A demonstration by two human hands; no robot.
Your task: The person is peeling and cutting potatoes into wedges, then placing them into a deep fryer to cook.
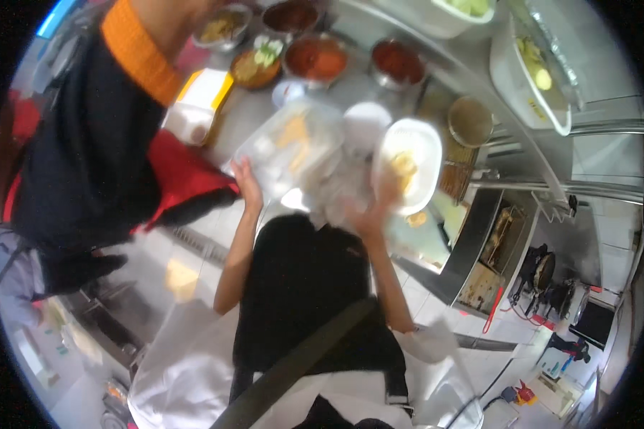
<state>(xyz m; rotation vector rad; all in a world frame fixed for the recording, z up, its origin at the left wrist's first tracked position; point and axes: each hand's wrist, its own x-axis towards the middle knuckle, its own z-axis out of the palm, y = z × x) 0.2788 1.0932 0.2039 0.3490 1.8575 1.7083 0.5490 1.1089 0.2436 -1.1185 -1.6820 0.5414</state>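
My left hand (pixel 247 187) is at the near left corner of a clear plastic tub (pixel 268 175), its fingers stretched out along the wall. Orange-yellow pieces (pixel 297 136) lie inside the tub. Motion blurs my right hand (pixel 376 207), which reaches to the near left edge of a white tray (pixel 426 157); whether its fingers hold anything cannot be made out. Yellow food (pixel 403 166) sits in that tray, partly behind the blurred fingers. Between the hands is a crumpled, pale, see-through sheet or bag (pixel 336 189).
Metal bowls of red powder or paste (pixel 315 58) line the back. A yellow-edged white box (pixel 202 96) stands left. Another person's arm with an orange cuff (pixel 139 50) reaches in from the left. A knife (pixel 445 234) lies on a board at right, beside an open metal compartment (pixel 504 239).
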